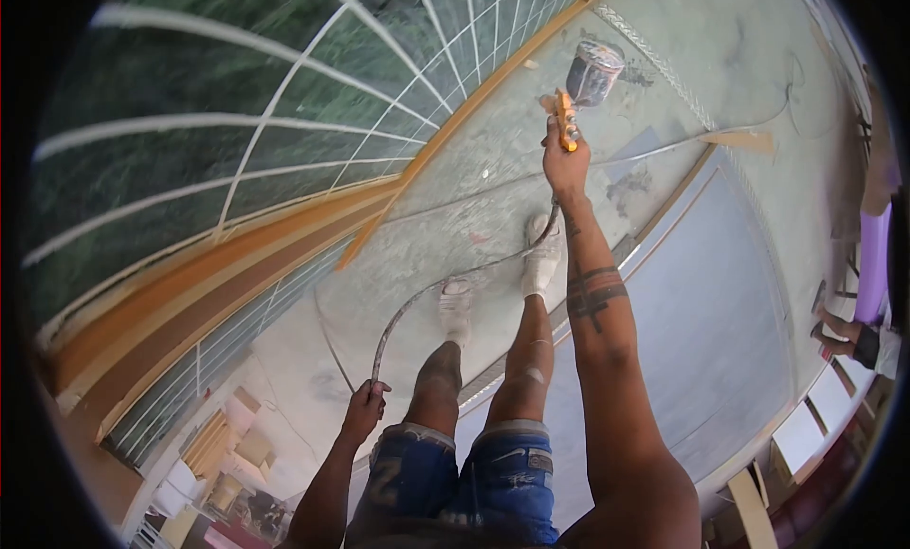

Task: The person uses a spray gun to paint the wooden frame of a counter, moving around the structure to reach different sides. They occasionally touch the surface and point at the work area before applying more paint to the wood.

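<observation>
Out in front, my right hand (566,160) is wrapped round the handle of an orange spray gun (567,120), which has a paint-smeared cup (595,73) at its far end. A hose (483,265) runs from below the gun, curves across in front of my feet and reaches my left hand (367,407). The fingers of my left hand are closed round the hose, low and to the left. To the left of the gun stands a dark green surface (218,84) with white curved lines and an orange-brown wooden edge (493,84).
A large grey-blue panel (701,331) lies right of my legs. The hose continues over the stained floor (455,198) toward the right. Another person's legs (834,336) show at the far right. Boxes and wood pieces (223,445) are at the lower left.
</observation>
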Available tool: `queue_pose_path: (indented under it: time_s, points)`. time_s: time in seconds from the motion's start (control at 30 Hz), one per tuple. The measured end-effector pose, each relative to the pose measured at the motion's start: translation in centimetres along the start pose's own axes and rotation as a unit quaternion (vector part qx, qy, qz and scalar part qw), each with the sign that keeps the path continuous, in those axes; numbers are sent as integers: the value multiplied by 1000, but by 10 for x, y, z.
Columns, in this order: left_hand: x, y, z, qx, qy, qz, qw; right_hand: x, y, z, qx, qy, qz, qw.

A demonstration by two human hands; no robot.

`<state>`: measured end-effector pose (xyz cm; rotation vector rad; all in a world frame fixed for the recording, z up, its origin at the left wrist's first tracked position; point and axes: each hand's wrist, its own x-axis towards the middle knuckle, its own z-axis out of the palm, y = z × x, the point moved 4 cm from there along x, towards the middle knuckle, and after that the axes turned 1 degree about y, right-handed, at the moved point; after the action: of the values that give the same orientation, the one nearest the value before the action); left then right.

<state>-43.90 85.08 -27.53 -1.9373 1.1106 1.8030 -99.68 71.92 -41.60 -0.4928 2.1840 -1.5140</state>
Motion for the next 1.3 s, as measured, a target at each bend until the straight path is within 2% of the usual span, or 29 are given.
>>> queue_pose_path:
  time_s: [0.2,0.47,0.57,0.7,0.83,0.97,1.07,1.3]
  points:
    - [11,63,60,2,11,1,1000,88,-1,-30,-20,6,-14,1000]
    - [21,136,131,-18,22,33,999,189,-11,-63,-86,68,-78,991]
    - [22,158,149,-51,18,26,998,205,-25,-72,-87,62,-40,993]
    - [21,173,163,-66,25,14,997,210,-28,-78,-68,73,-66,993]
    - [22,176,168,-67,24,-2,997,218,-18,-76,-78,44,-57,994]
    - [26,178,175,-69,22,-5,997,217,-20,-76,-123,24,-58,990]
    - [32,176,175,-13,37,42,998,211,-38,-78,-138,21,-63,988]
    - [28,172,168,-17,31,58,998,182,-112,-95,-121,59,-159,978]
